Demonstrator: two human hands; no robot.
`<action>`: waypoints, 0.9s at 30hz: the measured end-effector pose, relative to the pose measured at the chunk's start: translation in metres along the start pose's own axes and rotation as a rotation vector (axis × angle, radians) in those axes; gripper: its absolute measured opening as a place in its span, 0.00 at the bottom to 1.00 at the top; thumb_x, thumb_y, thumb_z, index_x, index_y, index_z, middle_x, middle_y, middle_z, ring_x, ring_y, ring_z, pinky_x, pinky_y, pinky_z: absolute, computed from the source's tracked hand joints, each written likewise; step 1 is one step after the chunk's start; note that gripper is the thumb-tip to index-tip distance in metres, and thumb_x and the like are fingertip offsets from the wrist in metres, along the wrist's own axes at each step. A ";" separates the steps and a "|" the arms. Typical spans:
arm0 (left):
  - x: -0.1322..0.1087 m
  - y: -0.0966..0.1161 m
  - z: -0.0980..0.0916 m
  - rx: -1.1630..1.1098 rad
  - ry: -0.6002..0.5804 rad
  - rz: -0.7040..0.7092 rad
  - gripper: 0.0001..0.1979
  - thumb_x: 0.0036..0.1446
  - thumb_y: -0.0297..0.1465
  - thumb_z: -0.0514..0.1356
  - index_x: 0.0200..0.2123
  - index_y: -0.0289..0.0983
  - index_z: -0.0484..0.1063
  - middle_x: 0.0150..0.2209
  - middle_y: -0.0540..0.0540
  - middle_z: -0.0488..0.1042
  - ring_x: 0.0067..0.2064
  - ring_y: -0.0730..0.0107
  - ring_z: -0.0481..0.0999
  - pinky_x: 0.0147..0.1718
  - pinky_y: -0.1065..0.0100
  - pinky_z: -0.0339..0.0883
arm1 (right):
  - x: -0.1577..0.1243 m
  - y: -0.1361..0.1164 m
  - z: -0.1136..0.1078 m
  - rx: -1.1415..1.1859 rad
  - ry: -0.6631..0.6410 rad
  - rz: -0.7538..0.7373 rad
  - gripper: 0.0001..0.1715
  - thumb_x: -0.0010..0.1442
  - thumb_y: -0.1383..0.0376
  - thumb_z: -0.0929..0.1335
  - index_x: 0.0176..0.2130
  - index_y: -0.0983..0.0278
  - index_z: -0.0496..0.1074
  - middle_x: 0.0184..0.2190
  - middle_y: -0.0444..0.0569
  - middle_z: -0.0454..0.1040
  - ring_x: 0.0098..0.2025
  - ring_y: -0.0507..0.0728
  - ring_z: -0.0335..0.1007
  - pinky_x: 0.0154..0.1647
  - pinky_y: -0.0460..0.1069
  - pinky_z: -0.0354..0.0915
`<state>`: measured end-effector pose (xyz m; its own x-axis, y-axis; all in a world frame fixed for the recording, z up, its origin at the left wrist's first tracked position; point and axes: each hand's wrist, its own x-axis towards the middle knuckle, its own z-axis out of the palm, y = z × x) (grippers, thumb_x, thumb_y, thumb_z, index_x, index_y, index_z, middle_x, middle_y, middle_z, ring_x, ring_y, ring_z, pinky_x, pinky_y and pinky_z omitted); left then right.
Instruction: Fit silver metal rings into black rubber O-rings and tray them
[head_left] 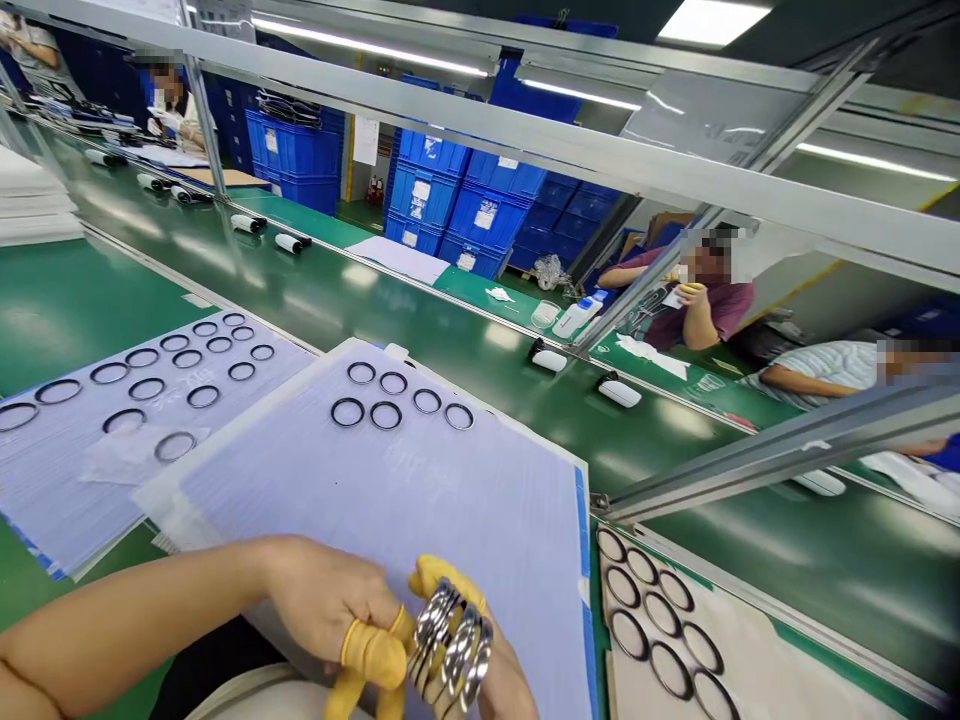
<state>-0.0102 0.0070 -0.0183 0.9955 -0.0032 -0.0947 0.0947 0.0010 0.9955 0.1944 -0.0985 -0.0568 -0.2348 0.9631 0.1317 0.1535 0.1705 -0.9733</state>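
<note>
Low in the view, my left hand and my right hand meet over a pale lilac corrugated sheet. Both wear yellow finger cots. A bunch of thin silver metal rings sits between them, gripped by the fingers of both hands. Beyond my hands, several black rings lie in rows on the sheet. A second sheet to the left carries more black rings. At the lower right, a white pad holds further dark rings.
A green conveyor belt runs across the bench under an aluminium frame bar. White devices sit on it. Beyond it, a co-worker sits at a facing bench, another person's arm and sleeve lie to the right, and blue crates are stacked behind.
</note>
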 end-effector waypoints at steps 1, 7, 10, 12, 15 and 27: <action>0.004 -0.007 0.004 -0.064 0.036 -0.006 0.34 0.52 0.63 0.50 0.25 0.35 0.69 0.19 0.52 0.65 0.17 0.77 0.62 0.17 0.76 0.61 | 0.000 0.005 0.002 0.043 0.034 0.025 0.40 0.55 0.37 0.66 0.57 0.57 0.72 0.60 0.55 0.70 0.63 0.69 0.63 0.64 0.59 0.58; 0.025 -0.024 0.027 -0.539 0.302 -0.024 0.35 0.42 0.65 0.59 0.23 0.34 0.69 0.17 0.51 0.67 0.15 0.78 0.61 0.16 0.75 0.58 | -0.005 0.023 0.006 0.199 0.163 0.307 0.37 0.53 0.38 0.67 0.51 0.59 0.76 0.48 0.57 0.78 0.51 0.70 0.75 0.53 0.60 0.71; 0.029 -0.016 0.032 -0.607 0.419 -0.030 0.28 0.46 0.55 0.66 0.22 0.33 0.70 0.16 0.51 0.67 0.17 0.79 0.63 0.18 0.77 0.57 | -0.005 0.018 0.011 0.243 0.176 0.381 0.40 0.46 0.42 0.74 0.53 0.56 0.73 0.37 0.54 0.81 0.36 0.68 0.80 0.38 0.59 0.76; 0.028 -0.010 0.033 -0.623 0.492 -0.038 0.24 0.46 0.49 0.68 0.23 0.33 0.73 0.17 0.52 0.67 0.17 0.81 0.63 0.20 0.78 0.58 | -0.002 0.010 0.017 0.353 0.147 0.412 0.45 0.45 0.44 0.76 0.57 0.57 0.68 0.31 0.51 0.81 0.29 0.65 0.79 0.33 0.57 0.76; 0.026 -0.006 0.034 -0.631 0.542 -0.055 0.20 0.46 0.46 0.70 0.25 0.33 0.76 0.18 0.53 0.68 0.17 0.82 0.62 0.20 0.78 0.57 | 0.002 -0.007 0.025 0.437 0.192 0.491 0.46 0.42 0.47 0.79 0.56 0.59 0.69 0.28 0.49 0.79 0.28 0.63 0.78 0.34 0.56 0.74; 0.015 0.000 0.038 -0.105 0.686 0.222 0.14 0.62 0.37 0.60 0.29 0.34 0.78 0.35 0.44 0.74 0.38 0.69 0.74 0.42 0.68 0.69 | -0.001 -0.009 0.020 0.296 0.245 0.420 0.37 0.42 0.42 0.76 0.46 0.60 0.78 0.42 0.54 0.82 0.47 0.69 0.77 0.50 0.58 0.72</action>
<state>0.0043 -0.0307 -0.0197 0.7661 0.6356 0.0952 -0.1440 0.0254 0.9893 0.1745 -0.1049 -0.0522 0.0233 0.9618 -0.2727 -0.0979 -0.2692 -0.9581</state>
